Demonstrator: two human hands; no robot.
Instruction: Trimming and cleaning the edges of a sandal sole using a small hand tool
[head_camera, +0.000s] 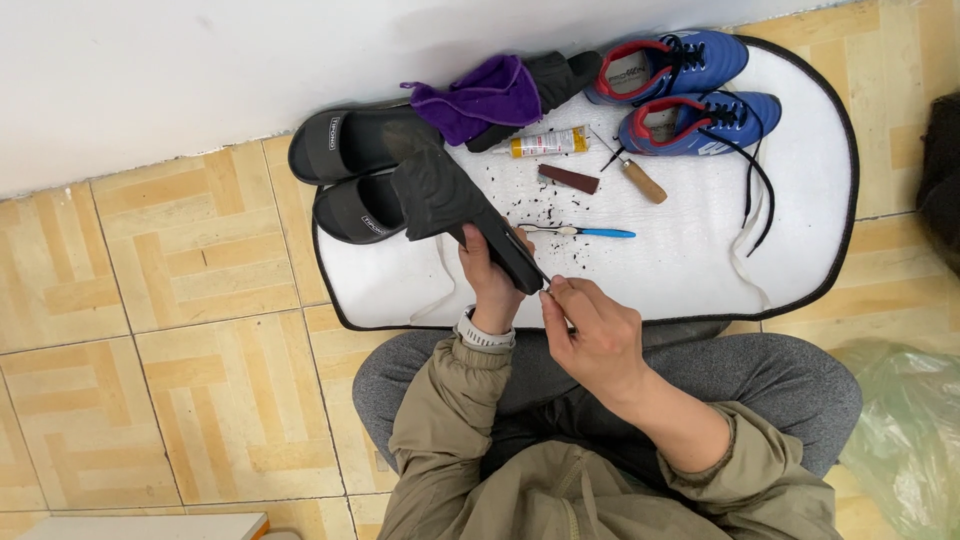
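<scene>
My left hand grips a black sandal from below, holding it tilted with its sole up over a white mat. My right hand pinches a thin metal tool whose tip touches the sandal's near end. On the mat beyond lie a blue-handled tool, a wooden-handled awl, a dark red-brown strip and a yellow-and-white glue tube. Dark crumbs are scattered on the mat around them.
Two black slides sit at the mat's left edge by the white wall. A purple cloth lies over another black shoe. A pair of blue sports shoes stands at the mat's far right. A green plastic bag is at my right.
</scene>
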